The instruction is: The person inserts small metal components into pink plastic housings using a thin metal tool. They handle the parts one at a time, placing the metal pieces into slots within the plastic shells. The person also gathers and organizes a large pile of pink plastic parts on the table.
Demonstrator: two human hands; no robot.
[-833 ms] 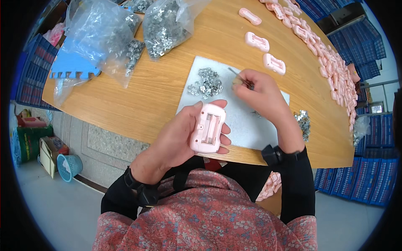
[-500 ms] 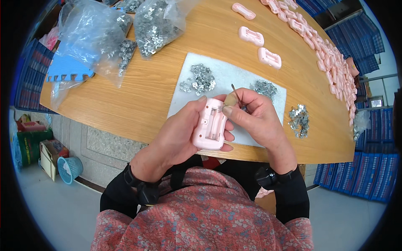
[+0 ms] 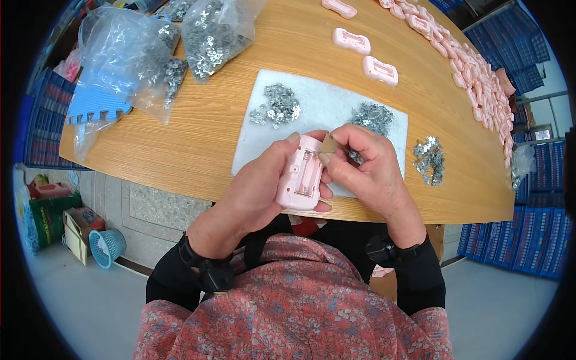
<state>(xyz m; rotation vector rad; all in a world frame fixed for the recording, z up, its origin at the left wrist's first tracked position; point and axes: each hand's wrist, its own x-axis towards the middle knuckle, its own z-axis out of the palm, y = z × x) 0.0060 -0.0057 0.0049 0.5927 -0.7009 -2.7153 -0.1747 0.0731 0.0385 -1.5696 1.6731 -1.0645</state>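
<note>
My left hand [image 3: 249,180] is closed around a pink plastic battery housing [image 3: 290,191], tilted, its open battery slot facing up. Metal contacts show at the slot's ends. The fingers of my right hand [image 3: 375,171] pinch a small tan flat-sided tool [image 3: 329,144] against the housing's upper right edge; its working tip is hidden. Beneath my hands lies a white foam sheet [image 3: 321,96]. On it are a left pile of small metal contact plates [image 3: 282,107] and a right pile of metal contacts [image 3: 372,118], partly behind my right hand.
Another heap of metal pieces [image 3: 430,161] lies on the wooden table [image 3: 198,132], right of the sheet. Beyond the sheet sit single pink housings [image 3: 380,70]; many more form a long heap [image 3: 474,84] along the right edge. Clear bags of metal parts [image 3: 216,39] stand far left.
The tool in my right hand has turned, so its thin dark end no longer sticks up. The table scene has shifted slightly up in view. My left hand still holds the housing.
</note>
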